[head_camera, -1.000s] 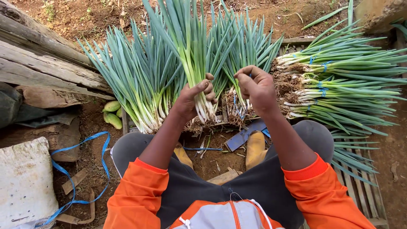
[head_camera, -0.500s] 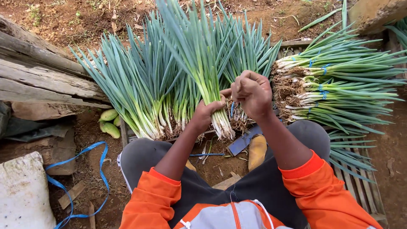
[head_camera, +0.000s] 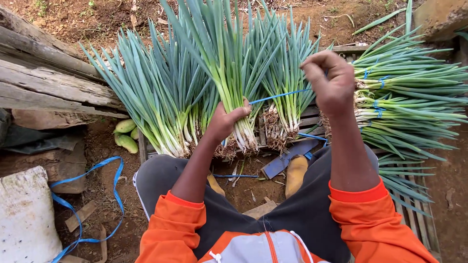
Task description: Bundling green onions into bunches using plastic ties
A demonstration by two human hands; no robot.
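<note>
My left hand (head_camera: 225, 119) grips a bunch of green onions (head_camera: 229, 73) near its white stems, roots down. A thin blue strap (head_camera: 280, 95) runs taut from that bunch up to my right hand (head_camera: 331, 80), whose fingers are closed on its end, raised to the right of the bunch. More upright bunches of green onions (head_camera: 156, 92) stand to the left and just behind, roots on the ground.
Tied green onion bundles (head_camera: 409, 92) lie stacked on a wooden slatted pallet (head_camera: 419, 214) at right. Old planks (head_camera: 44, 73) lie at left. A loose blue strap (head_camera: 105, 195), a white sack (head_camera: 24, 214) and small green fruits (head_camera: 126, 136) sit on the dirt.
My right hand has lifted up and to the right, pulling the blue strap taut. My left hand keeps its hold on the bunch.
</note>
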